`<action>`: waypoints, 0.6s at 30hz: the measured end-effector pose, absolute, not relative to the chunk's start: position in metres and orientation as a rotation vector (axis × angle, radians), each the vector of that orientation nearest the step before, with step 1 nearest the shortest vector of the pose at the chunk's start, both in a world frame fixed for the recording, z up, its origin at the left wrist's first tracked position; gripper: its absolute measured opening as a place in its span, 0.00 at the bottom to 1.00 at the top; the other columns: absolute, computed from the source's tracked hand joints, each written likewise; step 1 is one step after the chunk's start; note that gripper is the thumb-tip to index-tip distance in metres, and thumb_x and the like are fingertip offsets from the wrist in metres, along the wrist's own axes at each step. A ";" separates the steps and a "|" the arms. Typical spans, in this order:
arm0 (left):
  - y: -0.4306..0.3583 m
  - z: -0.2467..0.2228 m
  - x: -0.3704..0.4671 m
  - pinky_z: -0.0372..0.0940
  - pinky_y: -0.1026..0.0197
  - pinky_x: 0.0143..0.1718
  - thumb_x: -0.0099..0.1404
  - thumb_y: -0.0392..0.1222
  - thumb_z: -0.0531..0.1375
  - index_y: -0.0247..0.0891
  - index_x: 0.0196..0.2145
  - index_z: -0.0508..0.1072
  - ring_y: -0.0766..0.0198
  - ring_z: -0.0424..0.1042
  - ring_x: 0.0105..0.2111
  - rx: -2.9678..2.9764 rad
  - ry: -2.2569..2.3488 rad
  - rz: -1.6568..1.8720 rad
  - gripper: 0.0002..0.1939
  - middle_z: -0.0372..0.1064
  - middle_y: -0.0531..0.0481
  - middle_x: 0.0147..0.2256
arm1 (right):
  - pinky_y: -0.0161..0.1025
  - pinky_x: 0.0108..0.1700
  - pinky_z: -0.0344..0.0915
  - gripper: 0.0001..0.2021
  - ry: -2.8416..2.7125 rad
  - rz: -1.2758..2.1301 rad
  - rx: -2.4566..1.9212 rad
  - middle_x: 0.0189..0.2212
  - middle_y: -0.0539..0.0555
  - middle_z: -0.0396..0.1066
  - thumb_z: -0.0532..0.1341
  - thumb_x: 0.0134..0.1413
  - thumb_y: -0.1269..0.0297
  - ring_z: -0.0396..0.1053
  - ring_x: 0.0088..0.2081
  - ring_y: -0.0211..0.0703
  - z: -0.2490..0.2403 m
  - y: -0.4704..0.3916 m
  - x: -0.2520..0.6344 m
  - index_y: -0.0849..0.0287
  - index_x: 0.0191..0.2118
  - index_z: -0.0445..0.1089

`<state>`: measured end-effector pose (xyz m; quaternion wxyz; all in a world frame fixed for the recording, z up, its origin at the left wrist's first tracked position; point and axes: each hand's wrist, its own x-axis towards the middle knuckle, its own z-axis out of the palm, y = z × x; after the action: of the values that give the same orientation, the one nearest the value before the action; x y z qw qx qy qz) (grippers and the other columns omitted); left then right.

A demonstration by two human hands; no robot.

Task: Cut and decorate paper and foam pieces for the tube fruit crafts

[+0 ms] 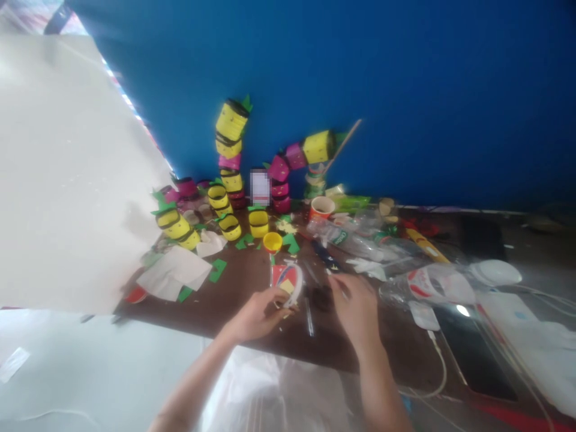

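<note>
I see a white ring (294, 287) pinched in my left hand (258, 315), held just above the brown counter (234, 300), over a red card (284, 277); the frame is blurred, so finer detail is lost. The risk, as I judge it: the ring looks thin and could flex or slip from so light a pinch; the clear bottles (382, 252) lie near and a stray wrist could roll them. My left hand is curled shut on the ring; my right hand (355, 306) is half curled beside it, fingers bent down toward the counter; whether it grips anything I cannot tell.
</note>
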<state>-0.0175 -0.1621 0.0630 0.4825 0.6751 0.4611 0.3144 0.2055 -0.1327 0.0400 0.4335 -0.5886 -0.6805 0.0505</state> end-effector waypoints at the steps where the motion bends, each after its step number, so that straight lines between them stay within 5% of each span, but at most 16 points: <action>1: -0.162 0.064 -0.017 0.66 0.63 0.38 0.60 0.42 0.57 0.37 0.37 0.66 0.63 0.73 0.36 1.644 1.117 0.753 0.08 0.73 0.48 0.36 | 0.54 0.48 0.61 0.05 -1.699 0.171 -1.433 0.29 0.55 0.71 0.56 0.53 0.67 0.69 0.35 0.47 0.043 -0.135 0.203 0.57 0.33 0.69; 6: -0.163 0.069 -0.017 0.65 0.63 0.35 0.60 0.41 0.56 0.37 0.36 0.66 0.65 0.72 0.32 1.683 1.144 0.689 0.06 0.73 0.48 0.33 | 0.41 0.42 0.66 0.06 -1.662 0.546 -1.182 0.38 0.55 0.69 0.58 0.52 0.68 0.68 0.41 0.45 0.068 -0.151 0.178 0.55 0.37 0.68; 10: -0.163 0.064 -0.017 0.64 0.63 0.35 0.61 0.42 0.55 0.37 0.36 0.63 0.64 0.71 0.32 1.637 1.129 0.702 0.07 0.72 0.47 0.34 | 0.39 0.38 0.68 0.02 -1.589 0.665 -1.092 0.32 0.53 0.69 0.58 0.52 0.69 0.69 0.36 0.43 0.065 -0.150 0.177 0.56 0.32 0.68; 12: -0.162 0.059 -0.019 0.63 0.62 0.36 0.62 0.43 0.54 0.37 0.37 0.61 0.65 0.70 0.33 1.572 1.119 0.728 0.08 0.71 0.47 0.35 | 0.39 0.36 0.68 0.03 -1.547 0.613 -1.232 0.29 0.53 0.69 0.56 0.54 0.68 0.69 0.33 0.42 0.050 -0.144 0.188 0.56 0.33 0.67; 16: -0.158 0.049 -0.021 0.62 0.62 0.36 0.65 0.47 0.51 0.37 0.40 0.55 0.68 0.67 0.31 1.371 0.950 0.833 0.12 0.70 0.43 0.37 | 0.51 0.45 0.64 0.15 -1.732 0.303 -1.558 0.43 0.61 0.66 0.52 0.53 0.68 0.65 0.44 0.52 0.002 -0.130 0.223 0.60 0.48 0.62; 18: -0.155 0.047 -0.021 0.61 0.62 0.34 0.65 0.50 0.50 0.36 0.42 0.56 0.68 0.66 0.30 1.297 0.887 0.870 0.15 0.70 0.42 0.37 | 0.52 0.42 0.64 0.13 -1.786 0.156 -1.618 0.37 0.61 0.67 0.53 0.51 0.67 0.66 0.40 0.53 -0.021 -0.127 0.238 0.61 0.43 0.65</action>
<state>-0.0210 -0.1553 0.0467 0.6232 0.5646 0.3864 0.3790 0.2382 -0.1274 -0.0210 0.3555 -0.6262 -0.6912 0.0604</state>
